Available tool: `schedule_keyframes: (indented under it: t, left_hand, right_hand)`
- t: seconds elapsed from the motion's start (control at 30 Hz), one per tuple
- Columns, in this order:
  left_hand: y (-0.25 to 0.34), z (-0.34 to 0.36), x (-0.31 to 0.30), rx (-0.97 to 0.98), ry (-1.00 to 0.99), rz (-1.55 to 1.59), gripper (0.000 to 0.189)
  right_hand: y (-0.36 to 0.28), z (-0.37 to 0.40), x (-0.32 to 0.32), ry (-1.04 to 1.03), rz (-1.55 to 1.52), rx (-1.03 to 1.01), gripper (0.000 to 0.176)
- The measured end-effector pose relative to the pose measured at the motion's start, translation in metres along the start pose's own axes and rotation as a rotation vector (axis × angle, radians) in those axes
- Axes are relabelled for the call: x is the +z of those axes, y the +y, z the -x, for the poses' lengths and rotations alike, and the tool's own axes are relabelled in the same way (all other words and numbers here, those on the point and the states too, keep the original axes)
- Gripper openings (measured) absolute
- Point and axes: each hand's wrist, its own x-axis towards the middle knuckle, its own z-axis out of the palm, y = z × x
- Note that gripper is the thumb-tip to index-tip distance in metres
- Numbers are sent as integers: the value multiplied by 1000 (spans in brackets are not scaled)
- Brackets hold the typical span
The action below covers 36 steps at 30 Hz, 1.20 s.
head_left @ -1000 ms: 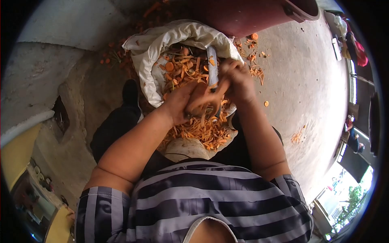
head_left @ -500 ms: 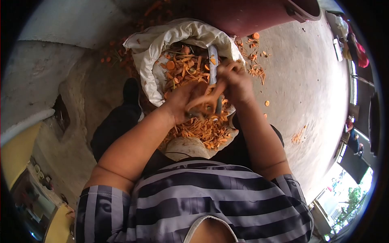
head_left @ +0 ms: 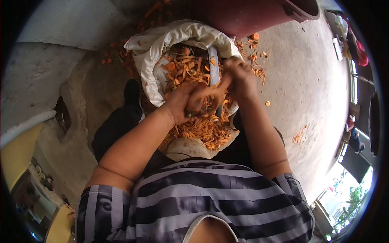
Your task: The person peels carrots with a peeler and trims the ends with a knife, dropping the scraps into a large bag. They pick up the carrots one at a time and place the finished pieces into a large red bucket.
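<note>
My left hand (head_left: 180, 102) is wrapped round a carrot (head_left: 196, 102), its fingers partly smeared by motion. My right hand (head_left: 242, 81) is closed on an orange-brown tool (head_left: 219, 90), blurred, that reaches down toward the carrot; it looks like a peeler, though its head is unclear. Both hands are over a white sack (head_left: 150, 60) with a rolled rim. Inside lie orange peelings (head_left: 188, 67), cut carrot ends and a pale flat strip (head_left: 213, 65). More peelings (head_left: 206, 130) are heaped between my legs, on the near side of the hands.
A large dark red tub (head_left: 251, 18) stands beyond the sack. Carrot scraps (head_left: 256, 56) lie on the concrete floor (head_left: 300, 81) to the right, with others at the upper left. A rough wall (head_left: 48, 60) is at left, and my dark shoe (head_left: 131, 92) is beside the sack.
My right hand has moved slightly right and down with the tool. My left hand and the carrot have hardly shifted.
</note>
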Motion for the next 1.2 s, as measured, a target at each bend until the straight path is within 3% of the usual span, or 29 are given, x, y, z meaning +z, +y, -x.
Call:
schedule_keyframes:
  t: [0.07,0.13,0.17,0.27,0.4,0.47,0.53,0.57,0.67,0.73,0.83,0.93,1.0,1.13,1.2]
  left_hand:
    - [-3,-1,-2,27,-56,1,30]
    - [-1,3,14,-11,-15,65,28]
    - [7,7,27,-63,113,-29,27]
    - [5,8,26,-57,195,-75,26]
    - [0,-1,2,-21,89,-56,29]
    - [-6,-1,-2,81,46,-112,30]
    - [-6,-3,-4,0,137,-207,30]
    - [-6,-4,-4,-42,181,-254,30]
    - [-3,3,17,-80,195,-21,28]
    - [-3,-1,3,-113,144,-6,28]
    - [-2,-1,1,-46,130,-69,30]
    - [-1,5,11,19,124,-180,34]
    - [-2,4,11,-8,111,-141,35]
    - [3,4,10,-131,60,34,35]
    - [1,3,6,-179,-53,143,35]
  right_hand:
    - [8,8,7,-210,265,-13,21]
    - [12,-5,-5,20,226,42,20]
    - [10,-15,-12,134,205,67,20]
    - [-6,-35,-34,376,88,-78,14]
    - [-2,-15,-14,7,-186,-37,13]
    - [7,3,1,-174,9,35,19]
    - [14,3,6,-102,131,52,18]
    - [14,-6,-2,33,121,72,17]
    - [5,-37,-38,281,165,-47,19]
    - [-1,-37,-41,319,-74,-39,18]
    - [2,-11,-10,80,-66,-2,19]
    - [13,5,8,-171,208,-5,21]
    - [8,-7,-2,-29,30,140,20]
    - [-4,-37,-33,327,-92,25,15]
    - [-2,-29,-35,169,-224,-6,16]
